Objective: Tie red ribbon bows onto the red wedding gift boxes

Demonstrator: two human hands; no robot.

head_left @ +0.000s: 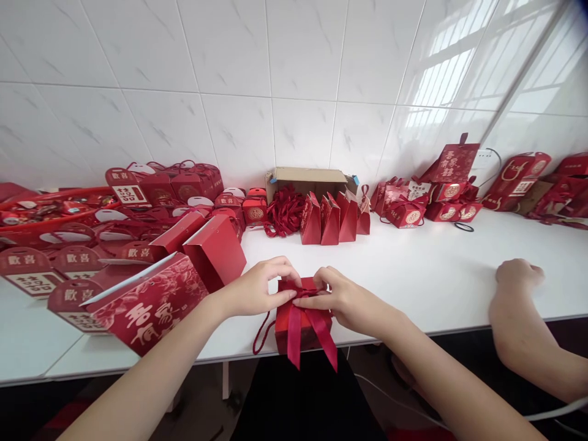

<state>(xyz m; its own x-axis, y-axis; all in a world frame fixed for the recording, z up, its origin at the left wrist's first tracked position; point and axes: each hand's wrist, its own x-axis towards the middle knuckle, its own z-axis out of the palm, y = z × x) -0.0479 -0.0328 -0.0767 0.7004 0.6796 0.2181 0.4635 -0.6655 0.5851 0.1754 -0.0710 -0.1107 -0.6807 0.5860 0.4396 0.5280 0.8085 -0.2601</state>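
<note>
A small red gift box (283, 340) rests at the table's front edge, right in front of me. Across its top lies a crimson satin ribbon (294, 337), whose two loose tails hang down over the near side. My left hand (266, 286) pinches the ribbon at its middle from the left, thumb and fingers closed. From the right, my right hand (344, 299) pinches it at the same spot, fingertips close to the left thumb. The knot itself is partly hidden by my fingers. A dark red cord (261, 337) loops out from the box's left side.
Red boxes (220, 245) crowd the left, before a red tray (13, 229) of wrapped sweets. Behind stand a cardboard carton (312, 176), heaped ribbons (285, 211) and upright folded boxes (331, 219). Finished-looking boxes (407, 211) sit back right. Another person's arm (517, 318) rests at right.
</note>
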